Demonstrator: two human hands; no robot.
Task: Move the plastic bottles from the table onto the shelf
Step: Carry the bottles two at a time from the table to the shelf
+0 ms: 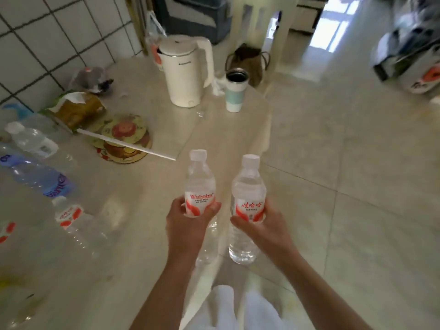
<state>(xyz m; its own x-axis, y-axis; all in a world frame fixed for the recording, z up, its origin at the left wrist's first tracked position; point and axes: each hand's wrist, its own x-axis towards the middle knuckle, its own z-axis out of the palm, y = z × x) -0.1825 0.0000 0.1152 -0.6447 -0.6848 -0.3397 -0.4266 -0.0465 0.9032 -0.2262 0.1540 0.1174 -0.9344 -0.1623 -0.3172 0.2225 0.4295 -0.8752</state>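
Left hand [184, 225] and right hand [264, 226], each wrapped around an upright plastic bottle [199, 186] [247, 194].

Two bottles were held upright side by side over the table's [147, 234] near edge: left hand [184, 225] gripped left bottle [200, 184], right hand [264, 228] gripped right bottle [247, 186], the two apart. More bottles [35, 172] lay on their sides along the table's left w/ one [73, 225] nearest the left arm. Behind them sat a food packet [78, 110], w/ coasters [123, 141] to its right under a thin rod [128, 145]. Further back stood a kettle [187, 70], an open tumbler [235, 91] just right of it. A bag [247, 60] sat on the floor beyond the tumbler.
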